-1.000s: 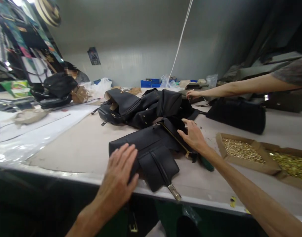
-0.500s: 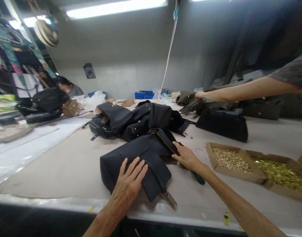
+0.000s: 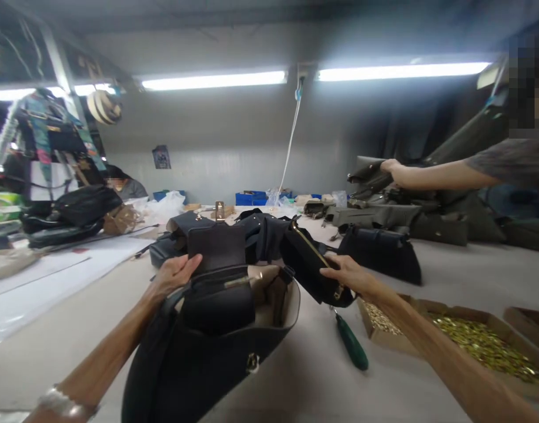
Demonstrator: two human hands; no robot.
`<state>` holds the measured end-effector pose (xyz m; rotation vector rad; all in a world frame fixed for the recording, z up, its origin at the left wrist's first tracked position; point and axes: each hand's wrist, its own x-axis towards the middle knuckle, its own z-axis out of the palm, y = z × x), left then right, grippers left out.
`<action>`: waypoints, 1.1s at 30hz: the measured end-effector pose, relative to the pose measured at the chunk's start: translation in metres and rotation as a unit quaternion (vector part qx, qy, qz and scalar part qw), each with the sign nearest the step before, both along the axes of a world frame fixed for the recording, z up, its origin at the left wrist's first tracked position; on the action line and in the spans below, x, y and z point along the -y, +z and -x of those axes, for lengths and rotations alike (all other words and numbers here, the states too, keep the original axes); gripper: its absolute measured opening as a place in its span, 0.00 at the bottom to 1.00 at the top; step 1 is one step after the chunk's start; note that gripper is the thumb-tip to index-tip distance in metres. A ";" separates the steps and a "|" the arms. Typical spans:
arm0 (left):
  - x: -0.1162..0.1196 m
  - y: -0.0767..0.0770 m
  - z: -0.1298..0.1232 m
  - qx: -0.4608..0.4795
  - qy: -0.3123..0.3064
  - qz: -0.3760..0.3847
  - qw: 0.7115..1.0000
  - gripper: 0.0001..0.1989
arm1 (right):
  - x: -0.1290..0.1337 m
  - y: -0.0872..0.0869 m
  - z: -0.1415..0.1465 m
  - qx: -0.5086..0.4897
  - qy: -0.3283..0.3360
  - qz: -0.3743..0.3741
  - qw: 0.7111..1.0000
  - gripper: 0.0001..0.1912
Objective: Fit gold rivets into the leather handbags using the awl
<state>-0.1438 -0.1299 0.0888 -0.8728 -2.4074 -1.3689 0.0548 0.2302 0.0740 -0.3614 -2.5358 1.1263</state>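
Observation:
A black handbag [image 3: 185, 370] stands open on the table close to me, showing beige lining and a gold metal fitting on its wall. My left hand [image 3: 176, 273] grips the bag's edge beside a raised dark flap [image 3: 217, 245] with a gold clasp at its top. To the right, my right hand [image 3: 352, 275] is closed on a black zippered pouch [image 3: 307, 261] with a gold zip, its thumb and fingers at the near end. Whether the pouch is joined to the handbag, I cannot tell. Below my right hand lies a green-handled tool [image 3: 352, 343], its thin metal end partly hidden.
More black bags [image 3: 263, 232] lie behind the handbag, and a black bag [image 3: 379, 252] stands at right. Cardboard trays of gold metal pieces [image 3: 481, 343] sit near my right forearm. A co-worker's hand [image 3: 395, 170] holds a dark green bag at back right. Another person sits far left.
The handbag, lying flat under my left hand before, now stands open nearer me with its flap raised. My right hand has lifted the zippered pouch. The co-worker's hand has lifted a bag.

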 end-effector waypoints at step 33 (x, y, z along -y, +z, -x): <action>-0.036 -0.037 0.014 0.100 -0.188 -0.057 0.975 0.19 | 0.107 0.086 0.010 -0.141 0.123 0.337 0.923 0.16</action>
